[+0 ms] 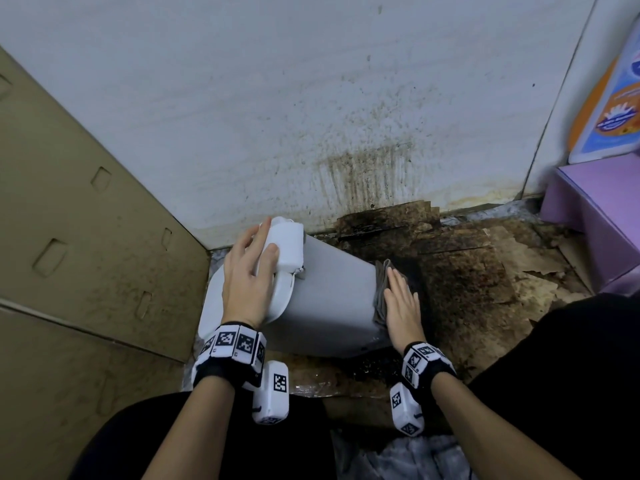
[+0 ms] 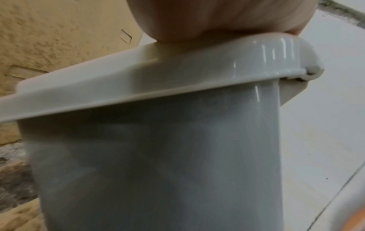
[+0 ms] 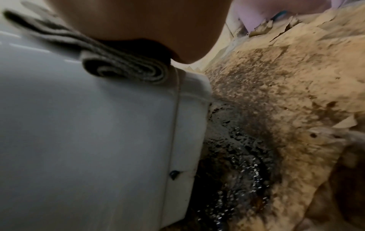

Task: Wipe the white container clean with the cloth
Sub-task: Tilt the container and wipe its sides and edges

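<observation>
The white container [image 1: 332,299] lies tilted on its side on the floor, lid end to the left. My left hand [image 1: 246,278] lies over the lid and its fingers and thumb grip the white block [image 1: 287,244] at the lid's top edge. In the left wrist view my palm [image 2: 177,20] rests on the lid rim [image 2: 138,81]. A folded grey cloth [image 1: 381,292] lies on the container's base end. My right hand [image 1: 400,299] presses flat on it with straight fingers. The right wrist view has the cloth [image 3: 118,62] rolled under my palm [image 3: 138,20] on the container [image 3: 79,140].
A cardboard sheet [image 1: 69,237] stands at the left and a stained white wall [image 1: 311,116] is behind. Dark, wet, peeling cardboard [image 1: 467,271] covers the floor to the right. A purple box [image 1: 595,216] sits at far right. My dark-clad knees frame the bottom.
</observation>
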`<state>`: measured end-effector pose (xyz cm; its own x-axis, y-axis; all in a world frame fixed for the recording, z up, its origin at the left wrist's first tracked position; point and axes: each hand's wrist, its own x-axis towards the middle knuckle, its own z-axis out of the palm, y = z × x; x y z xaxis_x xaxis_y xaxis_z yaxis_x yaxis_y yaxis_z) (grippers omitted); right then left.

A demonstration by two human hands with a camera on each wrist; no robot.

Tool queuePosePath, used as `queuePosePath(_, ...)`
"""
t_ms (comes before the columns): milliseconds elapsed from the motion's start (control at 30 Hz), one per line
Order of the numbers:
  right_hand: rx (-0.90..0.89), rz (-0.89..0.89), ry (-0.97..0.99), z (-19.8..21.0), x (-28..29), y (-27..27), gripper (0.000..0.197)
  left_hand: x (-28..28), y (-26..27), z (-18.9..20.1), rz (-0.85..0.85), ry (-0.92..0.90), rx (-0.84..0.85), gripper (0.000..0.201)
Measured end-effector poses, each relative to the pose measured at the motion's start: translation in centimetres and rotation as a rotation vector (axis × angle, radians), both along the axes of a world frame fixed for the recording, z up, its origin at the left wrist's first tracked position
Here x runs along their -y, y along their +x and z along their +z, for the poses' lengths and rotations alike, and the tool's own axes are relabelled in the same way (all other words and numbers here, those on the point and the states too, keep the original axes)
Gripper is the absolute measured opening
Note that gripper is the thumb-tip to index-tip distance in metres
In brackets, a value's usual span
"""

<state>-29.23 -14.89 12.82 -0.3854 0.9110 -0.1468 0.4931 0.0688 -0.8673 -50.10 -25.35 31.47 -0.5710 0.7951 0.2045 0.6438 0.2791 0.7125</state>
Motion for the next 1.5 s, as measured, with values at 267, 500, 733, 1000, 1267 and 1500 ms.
queuePosePath(267,-0.042,-0.056,-0.018,2.9,0.9,-2.8,0.053,-0.4,0.1,-0.1,0.035,-0.004,-0.001,0.063)
queuePosePath(500,-0.26,0.085,0.154,10.5,4.7,-7.5,0.068,-0.6,-0.1,-0.4,0.029,-0.018,-0.061,0.066)
queuePosePath(733,-0.307,0.085,0.352,10.6,5.8,-7.7,0.053,-0.4,-0.1,-0.6,0.008,-0.005,-0.084,0.062)
queuePosePath(1000,-0.224,0.118,0.421,5.1,3.9,-4.1,0.051,-0.1,-0.6,-0.4,0.022,0.006,-0.008,0.063)
queuePosePath(1267,-0.157,-0.156,0.161,-1.0,3.8,-0.1,0.05,-0.5,-0.5,-0.2,0.022,0.015,-0.024,0.061)
queuePosePath(1500,-0.19,-0.333,0.009,2.7,4.2,-4.5,0.049,-0.7,-0.5,-0.5,0.008,-0.01,-0.102,0.062)
